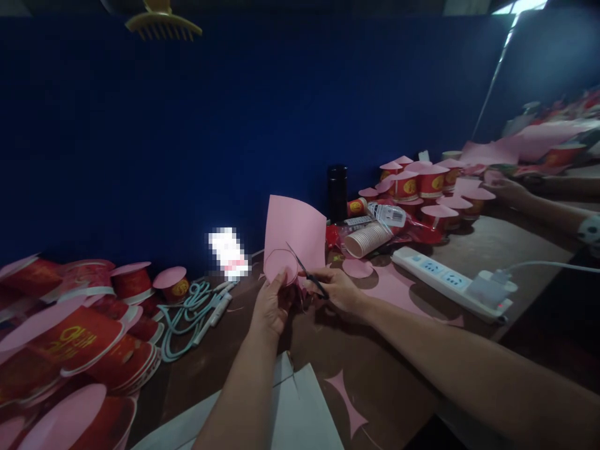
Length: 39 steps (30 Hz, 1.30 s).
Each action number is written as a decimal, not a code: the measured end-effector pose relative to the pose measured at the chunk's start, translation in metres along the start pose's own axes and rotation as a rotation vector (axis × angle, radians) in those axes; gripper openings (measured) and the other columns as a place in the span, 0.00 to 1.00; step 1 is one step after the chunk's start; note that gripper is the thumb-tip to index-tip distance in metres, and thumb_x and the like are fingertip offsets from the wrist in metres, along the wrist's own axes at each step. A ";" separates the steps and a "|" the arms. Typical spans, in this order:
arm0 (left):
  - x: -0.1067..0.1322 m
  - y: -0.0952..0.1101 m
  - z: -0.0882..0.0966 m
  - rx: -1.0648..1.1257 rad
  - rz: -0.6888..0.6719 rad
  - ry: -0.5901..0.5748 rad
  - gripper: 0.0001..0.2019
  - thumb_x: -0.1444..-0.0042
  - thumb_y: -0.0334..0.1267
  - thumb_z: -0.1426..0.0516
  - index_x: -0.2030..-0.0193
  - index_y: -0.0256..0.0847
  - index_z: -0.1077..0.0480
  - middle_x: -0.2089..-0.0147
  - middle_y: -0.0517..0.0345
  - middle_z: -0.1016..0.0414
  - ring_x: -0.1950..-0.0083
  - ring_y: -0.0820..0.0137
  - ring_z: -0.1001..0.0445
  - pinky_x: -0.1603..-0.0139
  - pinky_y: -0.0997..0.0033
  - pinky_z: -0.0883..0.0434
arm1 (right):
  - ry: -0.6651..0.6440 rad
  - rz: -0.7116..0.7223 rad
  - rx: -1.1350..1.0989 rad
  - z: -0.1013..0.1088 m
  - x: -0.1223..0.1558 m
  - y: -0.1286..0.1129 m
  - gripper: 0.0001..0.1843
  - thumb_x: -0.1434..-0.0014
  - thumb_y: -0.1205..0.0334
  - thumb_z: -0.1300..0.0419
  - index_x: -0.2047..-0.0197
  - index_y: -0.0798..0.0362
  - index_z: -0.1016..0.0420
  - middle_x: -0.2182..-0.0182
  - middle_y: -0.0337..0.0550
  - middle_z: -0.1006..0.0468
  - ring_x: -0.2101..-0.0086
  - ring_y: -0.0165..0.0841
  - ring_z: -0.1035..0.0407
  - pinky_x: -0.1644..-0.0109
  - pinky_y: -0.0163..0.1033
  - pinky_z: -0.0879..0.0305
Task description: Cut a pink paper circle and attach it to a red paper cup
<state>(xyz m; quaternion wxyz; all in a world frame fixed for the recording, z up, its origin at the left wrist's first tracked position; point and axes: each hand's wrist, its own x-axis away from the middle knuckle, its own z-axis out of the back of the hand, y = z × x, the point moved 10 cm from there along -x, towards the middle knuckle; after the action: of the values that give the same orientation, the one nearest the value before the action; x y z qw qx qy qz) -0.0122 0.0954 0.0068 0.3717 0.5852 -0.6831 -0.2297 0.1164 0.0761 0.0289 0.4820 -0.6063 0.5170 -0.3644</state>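
Note:
My left hand (272, 304) pinches the lower edge of a pink paper sheet (294, 234) and holds it upright above the brown table (403, 369). A circle is drawn on the sheet's lower part. My right hand (338, 290) grips small dark scissors (307, 275), whose blades point up and left into the paper along the circle's right side. A cut pink disc (357, 268) lies on the table just right of my hands.
Red paper cups with pink lids (434, 181) stand at the back right, more red cups (75, 344) pile at the left. A white power strip (450, 282), a black bottle (337, 192), a sleeve of paper cups (369, 239), teal cables (190, 312), white paper (300, 419) and pink scraps (349, 403) lie around. Another person's arm (544, 203) reaches in at the right.

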 end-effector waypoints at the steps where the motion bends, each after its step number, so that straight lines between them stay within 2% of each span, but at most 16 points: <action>1: -0.001 0.001 0.001 -0.021 -0.023 0.001 0.11 0.51 0.32 0.35 0.60 0.35 0.28 0.67 0.54 0.22 0.71 0.72 0.23 0.70 0.75 0.25 | -0.010 -0.007 0.006 -0.001 0.000 0.001 0.31 0.55 0.52 0.29 0.49 0.56 0.23 0.75 0.37 0.26 0.78 0.24 0.35 0.76 0.30 0.40; 6: -0.005 0.019 0.006 -0.166 -0.143 -0.004 0.16 0.55 0.35 0.33 0.59 0.33 0.27 0.64 0.51 0.20 0.69 0.69 0.22 0.66 0.70 0.24 | -0.050 -0.022 0.050 -0.001 0.001 0.001 0.30 0.53 0.52 0.30 0.48 0.58 0.23 0.75 0.39 0.24 0.77 0.25 0.32 0.74 0.31 0.36; 12: -0.002 0.033 0.006 -0.297 -0.152 0.009 0.20 0.60 0.35 0.32 0.59 0.31 0.26 0.64 0.50 0.20 0.68 0.66 0.22 0.64 0.66 0.24 | -0.088 -0.052 0.081 -0.001 0.001 0.002 0.32 0.52 0.52 0.30 0.46 0.56 0.25 0.75 0.40 0.23 0.78 0.30 0.28 0.75 0.33 0.32; 18: -0.003 0.038 0.008 -0.376 -0.132 -0.037 0.20 0.60 0.38 0.31 0.59 0.33 0.26 0.59 0.49 0.20 0.63 0.65 0.21 0.63 0.66 0.23 | -0.050 0.038 0.152 0.003 -0.001 -0.009 0.28 0.52 0.52 0.31 0.50 0.57 0.22 0.72 0.41 0.22 0.74 0.27 0.30 0.71 0.31 0.35; 29: -0.008 0.036 0.012 -0.396 -0.097 -0.051 0.20 0.59 0.39 0.31 0.58 0.33 0.25 0.59 0.48 0.20 0.61 0.64 0.21 0.60 0.65 0.23 | -0.094 0.022 0.191 0.001 -0.002 -0.008 0.29 0.53 0.51 0.31 0.49 0.57 0.22 0.71 0.39 0.23 0.72 0.26 0.32 0.65 0.33 0.36; 34: -0.002 0.037 0.007 -0.405 -0.094 -0.050 0.20 0.59 0.37 0.32 0.58 0.32 0.26 0.60 0.46 0.20 0.62 0.61 0.20 0.62 0.63 0.22 | -0.082 0.028 0.200 0.003 -0.003 -0.008 0.30 0.54 0.50 0.31 0.50 0.56 0.22 0.72 0.38 0.25 0.72 0.25 0.35 0.66 0.32 0.38; 39: 0.003 0.041 0.004 -0.409 -0.092 -0.040 0.20 0.59 0.36 0.32 0.58 0.33 0.25 0.61 0.48 0.20 0.67 0.63 0.21 0.66 0.63 0.22 | -0.079 0.035 0.203 0.002 -0.002 -0.012 0.30 0.54 0.50 0.31 0.49 0.57 0.22 0.76 0.36 0.29 0.75 0.24 0.40 0.68 0.32 0.41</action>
<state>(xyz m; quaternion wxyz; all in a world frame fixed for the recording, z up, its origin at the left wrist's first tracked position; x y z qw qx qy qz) -0.0410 0.1002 0.0354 0.4583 0.5234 -0.6019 -0.3921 0.1211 0.0782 0.0400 0.5671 -0.5592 0.4686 -0.3822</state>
